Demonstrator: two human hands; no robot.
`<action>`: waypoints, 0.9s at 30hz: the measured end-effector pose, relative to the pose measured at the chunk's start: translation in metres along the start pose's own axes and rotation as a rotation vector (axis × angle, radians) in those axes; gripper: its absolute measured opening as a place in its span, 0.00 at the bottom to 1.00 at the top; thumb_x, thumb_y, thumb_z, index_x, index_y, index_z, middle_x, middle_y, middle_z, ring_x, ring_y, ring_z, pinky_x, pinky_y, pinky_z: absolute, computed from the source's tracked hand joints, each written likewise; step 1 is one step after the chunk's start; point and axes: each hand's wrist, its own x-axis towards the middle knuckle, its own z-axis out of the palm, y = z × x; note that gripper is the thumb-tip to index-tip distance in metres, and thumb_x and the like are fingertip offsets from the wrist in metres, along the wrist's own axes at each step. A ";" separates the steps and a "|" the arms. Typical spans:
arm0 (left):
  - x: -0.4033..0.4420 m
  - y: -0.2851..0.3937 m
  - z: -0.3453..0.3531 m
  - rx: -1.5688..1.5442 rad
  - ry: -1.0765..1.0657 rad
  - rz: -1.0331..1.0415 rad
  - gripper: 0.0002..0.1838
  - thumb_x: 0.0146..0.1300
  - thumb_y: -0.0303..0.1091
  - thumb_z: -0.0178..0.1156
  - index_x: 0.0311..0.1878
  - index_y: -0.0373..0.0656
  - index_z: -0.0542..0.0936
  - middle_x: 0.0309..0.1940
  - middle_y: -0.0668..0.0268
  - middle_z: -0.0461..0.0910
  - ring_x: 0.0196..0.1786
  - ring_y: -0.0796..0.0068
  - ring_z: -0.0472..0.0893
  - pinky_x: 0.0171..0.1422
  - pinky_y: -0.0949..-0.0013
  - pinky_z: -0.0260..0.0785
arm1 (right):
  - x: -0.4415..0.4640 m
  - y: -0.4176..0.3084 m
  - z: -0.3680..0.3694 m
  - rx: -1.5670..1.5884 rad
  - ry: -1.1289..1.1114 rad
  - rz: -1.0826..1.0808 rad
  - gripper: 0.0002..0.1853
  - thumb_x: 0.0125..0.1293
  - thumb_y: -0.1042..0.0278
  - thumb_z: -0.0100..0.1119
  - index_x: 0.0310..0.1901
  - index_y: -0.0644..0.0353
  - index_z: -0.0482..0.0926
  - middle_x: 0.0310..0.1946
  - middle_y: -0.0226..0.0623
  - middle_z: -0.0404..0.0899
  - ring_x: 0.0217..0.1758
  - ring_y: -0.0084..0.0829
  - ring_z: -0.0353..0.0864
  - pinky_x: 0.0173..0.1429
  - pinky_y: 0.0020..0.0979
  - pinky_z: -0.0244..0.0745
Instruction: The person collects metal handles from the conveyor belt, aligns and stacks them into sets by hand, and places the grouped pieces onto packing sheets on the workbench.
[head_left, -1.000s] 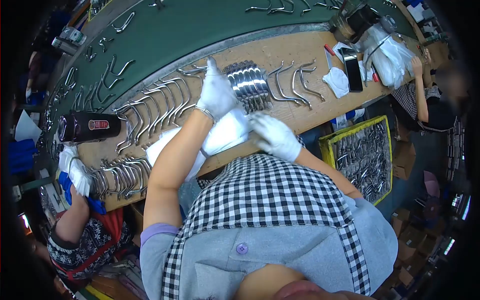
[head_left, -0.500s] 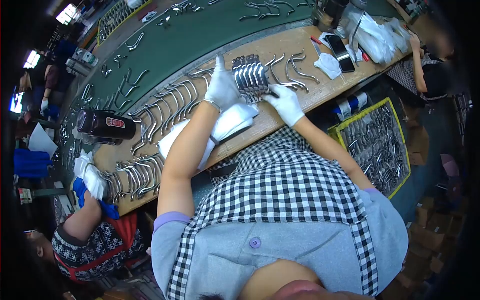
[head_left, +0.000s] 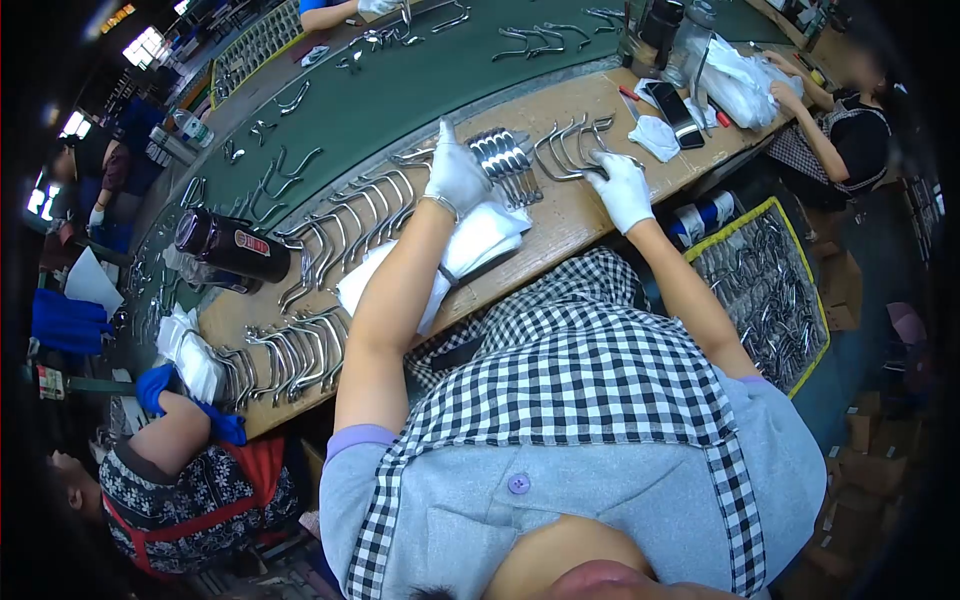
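Observation:
My left hand point(head_left: 458, 180), in a white glove with the thumb up, is closed around one side of a bundle of curved chrome handles point(head_left: 503, 155), stacked side by side above the bench. To the right, my gloved right hand point(head_left: 624, 192) has its fingers pinched at the lower end of a curved chrome handle point(head_left: 567, 172). Several similar handles lie around that one. A folded white cloth point(head_left: 485, 240) is under my left wrist. More curved handles point(head_left: 375, 200) lie in a row on the wooden bench point(head_left: 560, 225) left of my left hand.
A dark jar point(head_left: 235, 245) stands on the bench at left. A phone point(head_left: 676, 113), a red-handled knife point(head_left: 629, 97) and plastic bags point(head_left: 745, 80) lie at right. A yellow-edged tray point(head_left: 765, 290) of metal parts sits below the bench. Co-workers work on both sides and across the green table point(head_left: 400, 95).
My right hand has moved right, from the bundle to the loose handles. The bundle has tilted in my left hand. A co-worker's arm has come into view across the green table.

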 end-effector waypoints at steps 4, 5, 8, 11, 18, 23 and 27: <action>0.015 0.000 -0.036 1.239 -0.383 0.352 0.58 0.57 0.79 0.29 0.66 0.24 0.55 0.62 0.41 0.65 0.65 0.45 0.68 0.72 0.49 0.56 | 0.005 -0.025 -0.009 0.438 -0.053 0.133 0.19 0.60 0.58 0.58 0.48 0.61 0.80 0.46 0.46 0.80 0.52 0.43 0.77 0.57 0.37 0.69; 0.007 -0.001 -0.018 0.674 -0.234 0.147 0.58 0.57 0.79 0.29 0.66 0.25 0.56 0.62 0.41 0.66 0.65 0.46 0.68 0.72 0.48 0.56 | 0.012 -0.036 -0.014 0.443 -0.077 0.093 0.19 0.60 0.56 0.57 0.48 0.62 0.80 0.45 0.46 0.80 0.51 0.44 0.77 0.56 0.37 0.70; 0.037 -0.001 -0.066 0.594 -0.189 0.154 0.57 0.57 0.79 0.29 0.66 0.26 0.57 0.62 0.42 0.66 0.65 0.48 0.68 0.72 0.48 0.55 | 0.038 -0.060 -0.015 0.510 -0.181 0.117 0.23 0.62 0.49 0.56 0.45 0.63 0.81 0.41 0.46 0.82 0.45 0.42 0.80 0.52 0.36 0.72; 0.020 -0.001 -0.035 0.517 -0.147 0.155 0.50 0.61 0.75 0.28 0.67 0.35 0.61 0.64 0.54 0.68 0.66 0.58 0.68 0.74 0.46 0.46 | 0.063 -0.062 0.007 0.735 -0.720 0.401 0.32 0.60 0.36 0.56 0.44 0.64 0.82 0.35 0.41 0.83 0.39 0.27 0.80 0.49 0.29 0.73; -0.012 -0.004 0.018 0.171 -0.099 -0.068 0.55 0.59 0.76 0.29 0.67 0.26 0.55 0.65 0.43 0.64 0.66 0.46 0.66 0.73 0.48 0.54 | 0.045 -0.063 0.013 0.974 -0.816 0.274 0.27 0.58 0.45 0.65 0.49 0.62 0.81 0.41 0.35 0.83 0.45 0.23 0.79 0.52 0.27 0.72; 0.044 -0.004 -0.085 0.745 -0.134 0.210 0.35 0.63 0.65 0.38 0.65 0.51 0.65 0.54 0.68 0.76 0.58 0.68 0.74 0.72 0.38 0.29 | 0.032 -0.055 0.030 0.927 -0.768 0.278 0.20 0.56 0.59 0.68 0.47 0.62 0.82 0.40 0.34 0.84 0.41 0.22 0.80 0.51 0.24 0.72; 0.012 0.001 -0.026 0.664 -0.177 0.154 0.50 0.63 0.70 0.36 0.66 0.25 0.56 0.64 0.41 0.64 0.65 0.43 0.67 0.70 0.46 0.58 | 0.026 -0.048 0.035 1.109 -0.828 0.281 0.18 0.56 0.71 0.63 0.49 0.67 0.79 0.42 0.36 0.82 0.45 0.23 0.78 0.53 0.25 0.72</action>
